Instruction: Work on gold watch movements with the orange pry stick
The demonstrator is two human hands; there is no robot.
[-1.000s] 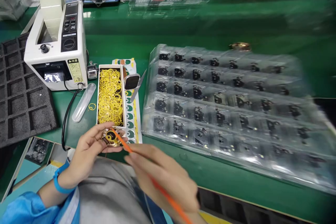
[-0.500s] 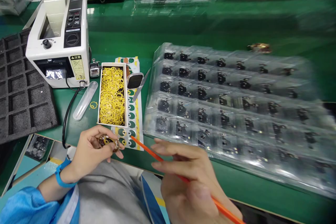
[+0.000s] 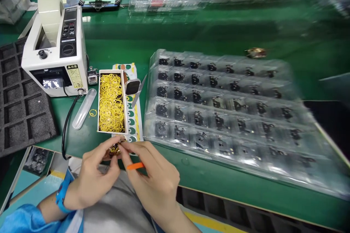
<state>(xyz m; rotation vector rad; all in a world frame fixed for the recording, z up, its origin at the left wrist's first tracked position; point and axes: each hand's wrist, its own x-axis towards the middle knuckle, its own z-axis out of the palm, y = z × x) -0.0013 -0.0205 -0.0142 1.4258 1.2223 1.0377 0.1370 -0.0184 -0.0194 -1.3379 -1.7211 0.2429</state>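
My left hand point(image 3: 94, 174) pinches a small round gold-and-black part point(image 3: 115, 149) just below the white box of yellow rings point(image 3: 111, 102). My right hand point(image 3: 153, 182) has come up against it, its fingertips touching the same part. An orange stick point(image 3: 135, 166) is tucked across the right hand's fingers, and only a short piece of it shows. Both hands hover at the near edge of the green table point(image 3: 207, 174), over my grey lap. A blue band sits on my left wrist.
A clear blister tray point(image 3: 224, 105) of several small black parts fills the table's middle and right. A white tape dispenser point(image 3: 54, 47) stands at the back left beside a black foam tray point(image 3: 19, 102). Tweezers point(image 3: 139, 89), a sticker strip and a clear tube point(image 3: 83, 109) lie near the box.
My right hand has swung left from open space to meet the left hand at the small part. The orange stick, held out pointing before, now lies folded across the fingers.
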